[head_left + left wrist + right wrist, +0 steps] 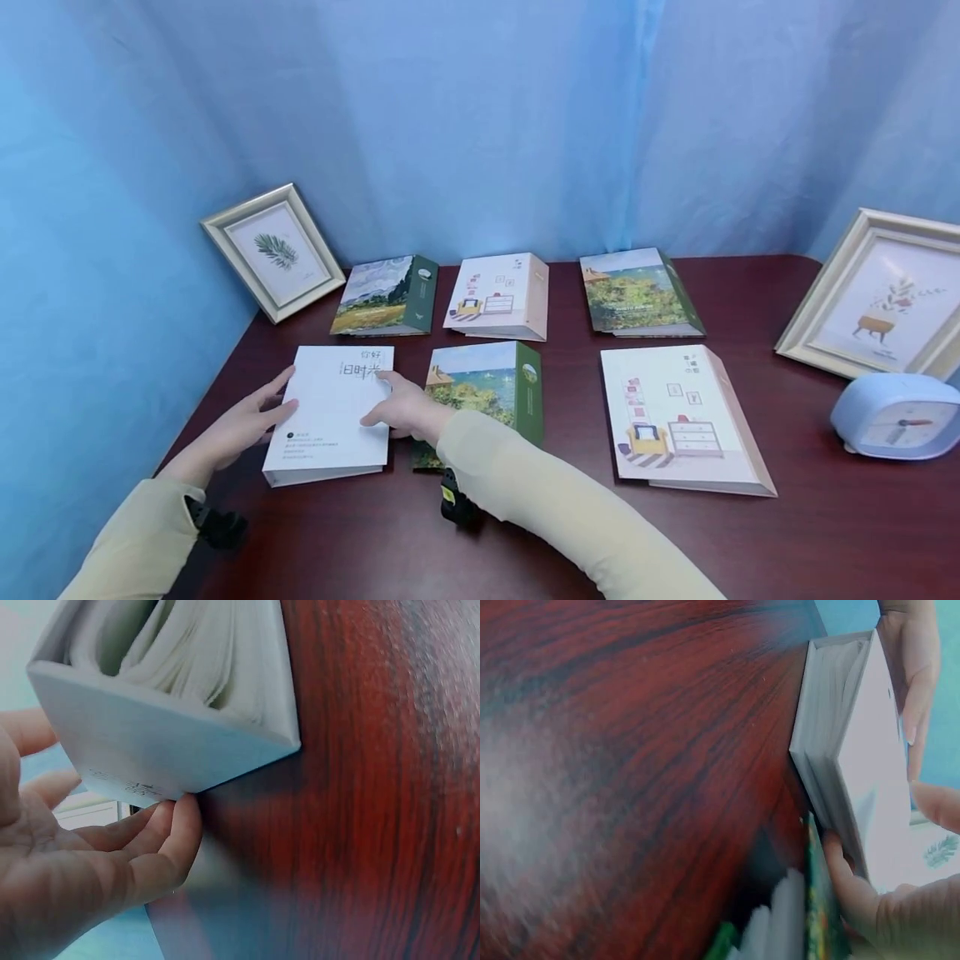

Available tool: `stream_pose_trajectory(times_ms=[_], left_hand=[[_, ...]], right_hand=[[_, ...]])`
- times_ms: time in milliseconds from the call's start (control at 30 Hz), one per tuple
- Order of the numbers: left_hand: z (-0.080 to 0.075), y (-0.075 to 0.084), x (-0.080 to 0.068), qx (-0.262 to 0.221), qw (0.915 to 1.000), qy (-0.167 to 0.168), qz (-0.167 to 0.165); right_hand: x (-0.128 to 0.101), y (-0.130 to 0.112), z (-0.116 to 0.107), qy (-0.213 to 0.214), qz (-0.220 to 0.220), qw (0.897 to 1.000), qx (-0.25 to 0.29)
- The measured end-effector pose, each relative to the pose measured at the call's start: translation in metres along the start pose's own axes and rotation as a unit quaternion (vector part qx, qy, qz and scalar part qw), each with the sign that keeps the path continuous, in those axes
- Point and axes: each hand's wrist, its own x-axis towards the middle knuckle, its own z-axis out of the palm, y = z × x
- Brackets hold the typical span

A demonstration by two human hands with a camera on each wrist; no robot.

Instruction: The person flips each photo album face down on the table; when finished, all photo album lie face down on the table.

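A white photo album (330, 400) with dark Chinese lettering lies at the left front of the table, spine to the left. My left hand (243, 425) grips its spine side, thumb at the cover's edge. In the left wrist view, the curled fingers (161, 836) meet the spine's lower edge. At the opposite side, my right hand (405, 404) holds the album with the thumb over the cover and fingers at the page edge. The right wrist view shows those fingers (847, 877) tucked against the side. Beside them sits a green landscape album (480, 383), partly hidden by the right forearm.
Behind stand a mountain-scene album (375, 296), a room-drawing album (487, 296) and another landscape album (630, 292). A larger room-drawing album (675, 417) is at right. Picture frames (303, 292) (817, 312) flank the table; a blue clock (862, 408) sits far right.
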Motion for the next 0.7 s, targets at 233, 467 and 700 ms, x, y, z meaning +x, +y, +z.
stream_pose_trajectory(times_ms=[233, 467, 700], left_hand=[[0.000, -0.001, -0.001, -0.038, 0.9985, -0.013, -0.037], [0.005, 0.000, -0.003, -0.013, 0.9993, 0.003, -0.036], [0.006, 0.003, -0.002, -0.009, 0.9985, 0.006, -0.053]], right_hand=[[0.006, 0.005, 0.003, 0.028, -0.018, 0.999, -0.015], [0.008, 0.011, 0.004, 0.022, -0.029, 0.999, 0.009], [0.010, 0.014, 0.006, 0.023, -0.029, 0.999, 0.036]])
